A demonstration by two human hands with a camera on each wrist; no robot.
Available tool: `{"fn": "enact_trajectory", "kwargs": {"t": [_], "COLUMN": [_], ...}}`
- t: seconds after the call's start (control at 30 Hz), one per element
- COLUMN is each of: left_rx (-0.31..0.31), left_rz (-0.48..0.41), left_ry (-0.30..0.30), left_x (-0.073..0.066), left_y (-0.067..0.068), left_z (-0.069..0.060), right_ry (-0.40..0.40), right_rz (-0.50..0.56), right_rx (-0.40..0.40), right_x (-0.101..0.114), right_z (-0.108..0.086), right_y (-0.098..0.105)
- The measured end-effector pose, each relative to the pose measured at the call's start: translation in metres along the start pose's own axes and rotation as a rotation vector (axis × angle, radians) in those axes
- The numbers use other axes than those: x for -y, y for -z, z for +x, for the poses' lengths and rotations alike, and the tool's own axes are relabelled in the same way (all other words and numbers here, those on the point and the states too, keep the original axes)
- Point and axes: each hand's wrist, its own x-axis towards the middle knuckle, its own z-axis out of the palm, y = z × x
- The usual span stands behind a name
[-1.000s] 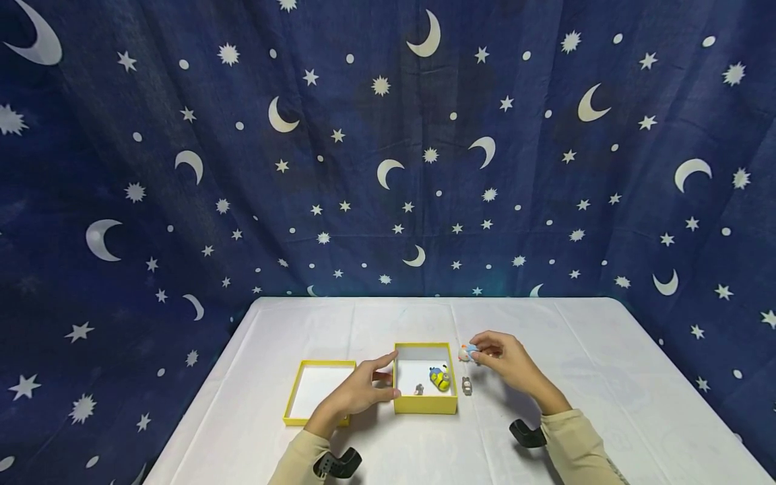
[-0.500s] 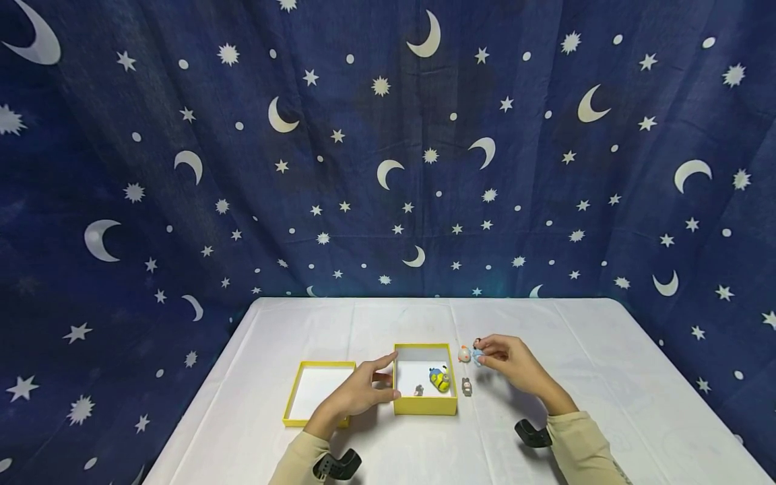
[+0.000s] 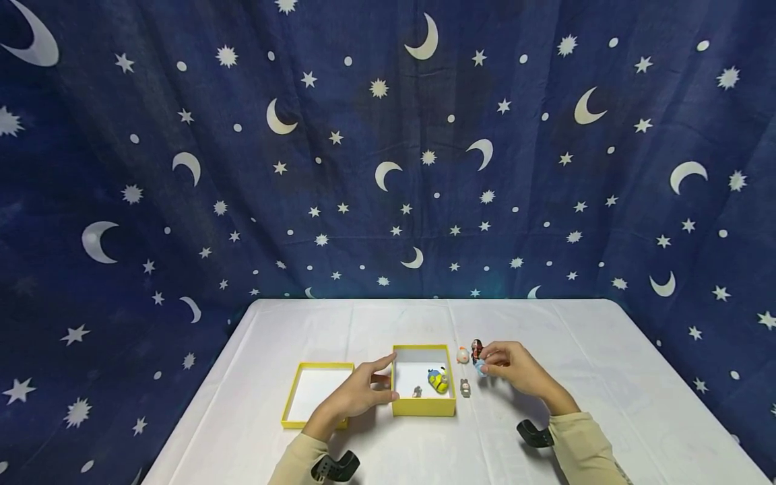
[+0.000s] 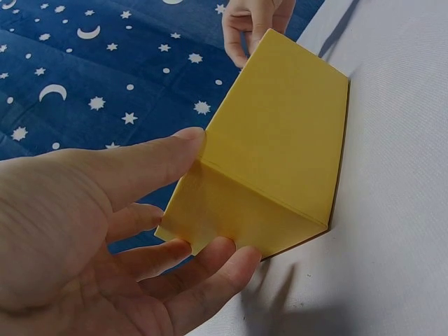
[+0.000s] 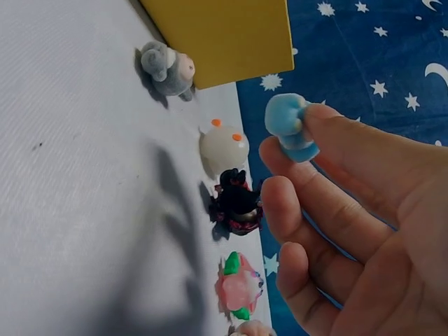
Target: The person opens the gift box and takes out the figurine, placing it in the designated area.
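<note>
My left hand (image 3: 359, 393) rests against the left side of the yellow box (image 3: 424, 407), and the left wrist view shows its thumb and fingertips touching the box wall (image 4: 273, 126). Inside the box lie a blue-and-yellow figure (image 3: 438, 380) and a small grey one (image 3: 417, 391). With thumb and forefinger my right hand (image 5: 350, 210) pinches a light blue figure (image 5: 285, 115), held above the table right of the box. Beside it stand a dark-haired figure (image 3: 476, 348) and a white round one with orange spots (image 5: 224, 148). A grey figure (image 3: 465, 388) is close to the box's right wall.
A shallow yellow-rimmed lid (image 3: 297, 391) lies left of the box, below my left forearm. In the right wrist view a pink-and-green figure (image 5: 239, 287) stands past the dark one, with part of another at the frame's bottom. A starry blue curtain (image 3: 339, 188) hangs behind the table.
My right hand has moved slightly right and down, away from the white round figure, with the light blue figure in its fingers. The dark-haired figure now shows more fully. My left hand has stayed on the box.
</note>
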Motion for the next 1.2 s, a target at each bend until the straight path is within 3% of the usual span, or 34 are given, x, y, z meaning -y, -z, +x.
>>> {"fn": "enact_trajectory", "kwargs": {"t": [0.17,0.43,0.67,1.2], "left_rx": [-0.001,-0.001,-0.006,-0.011], "left_rz": [0.004,0.007,0.017,-0.002], "left_ry": [-0.006,-0.008,-0.004,0.005], "left_x": [0.0,0.0,0.002,0.001], "left_y": [0.001,0.002,0.001,0.001], "left_z": [-0.001,-0.001,-0.001,0.0], "right_ry": [0.001,0.075,0.078,0.032], "right_rz": [0.0,-0.004,-0.033,-0.16], "right_rx": [0.039,0.071,0.103,0.08], "right_x": [-0.003,-0.012,-0.018,-0.018], "right_z": [-0.001,-0.002,-0.003,-0.004], "right_y": [-0.001,-0.008,-0.011,-0.01]}}
